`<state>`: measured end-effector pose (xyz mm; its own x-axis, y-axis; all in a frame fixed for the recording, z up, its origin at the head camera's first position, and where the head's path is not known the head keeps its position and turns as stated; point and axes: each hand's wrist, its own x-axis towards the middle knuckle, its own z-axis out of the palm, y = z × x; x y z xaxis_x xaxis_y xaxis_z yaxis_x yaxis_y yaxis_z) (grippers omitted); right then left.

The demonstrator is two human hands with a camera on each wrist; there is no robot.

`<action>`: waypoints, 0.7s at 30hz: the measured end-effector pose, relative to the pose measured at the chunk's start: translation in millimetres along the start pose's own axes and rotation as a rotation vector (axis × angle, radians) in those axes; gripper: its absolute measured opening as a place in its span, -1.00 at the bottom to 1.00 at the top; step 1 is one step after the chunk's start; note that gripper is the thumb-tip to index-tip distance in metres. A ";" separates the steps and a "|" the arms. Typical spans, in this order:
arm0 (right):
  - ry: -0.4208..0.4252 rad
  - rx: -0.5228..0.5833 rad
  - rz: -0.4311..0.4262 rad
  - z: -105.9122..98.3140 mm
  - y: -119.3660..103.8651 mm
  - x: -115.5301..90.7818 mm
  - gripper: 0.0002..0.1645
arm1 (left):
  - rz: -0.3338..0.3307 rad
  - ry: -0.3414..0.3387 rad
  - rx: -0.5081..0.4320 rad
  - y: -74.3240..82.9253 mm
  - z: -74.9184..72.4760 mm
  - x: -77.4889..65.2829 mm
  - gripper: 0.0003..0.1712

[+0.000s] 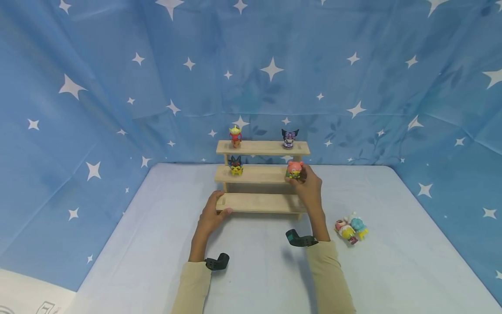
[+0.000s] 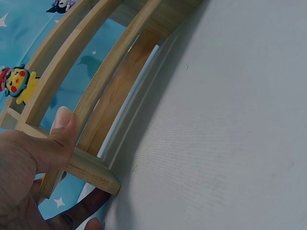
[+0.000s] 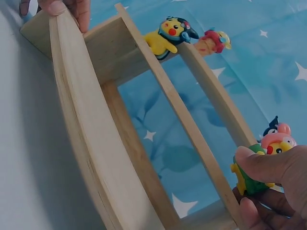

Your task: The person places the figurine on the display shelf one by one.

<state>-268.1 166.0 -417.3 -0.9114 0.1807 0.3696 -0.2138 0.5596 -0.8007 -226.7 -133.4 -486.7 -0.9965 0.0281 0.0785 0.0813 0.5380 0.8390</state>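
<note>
My right hand [image 1: 309, 186] pinches a small figurine [image 1: 294, 169] with a pink hat and green body at the right end of the middle tier of a wooden three-tier shelf [image 1: 260, 202]. The right wrist view shows thumb and fingers on the green body of this figurine [image 3: 256, 170]. My left hand [image 1: 211, 216] grips the left end of the bottom tier, thumb [image 2: 62, 127] over the front edge and fingers beneath. A yellow figurine with a dark hat [image 1: 236, 166] stands on the left of the middle tier.
On the top tier stand a red figurine [image 1: 235, 136] at left and a black-eared purple one [image 1: 289, 138] at right. Several loose figurines [image 1: 347, 231] lie on the white table right of the shelf. A blue starred curtain [image 1: 251, 87] hangs behind.
</note>
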 end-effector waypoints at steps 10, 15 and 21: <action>0.012 -0.035 -0.018 4.3 -6.4 1.7 -0.30 | 0.015 0.007 -0.009 1.2 -0.8 -0.9 -0.19; 0.022 -0.112 0.004 8.3 -6.1 2.5 -0.28 | 0.014 0.004 0.002 1.6 0.0 -0.9 -0.19; 0.028 -0.205 0.007 13.9 -7.0 3.8 -0.21 | 0.007 0.004 -0.001 -0.3 0.4 0.2 -0.19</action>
<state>-274.9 151.6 -416.9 -0.9020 0.2063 0.3793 -0.1284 0.7105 -0.6919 -226.9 -133.2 -487.2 -0.9959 0.0282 0.0864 0.0880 0.5371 0.8389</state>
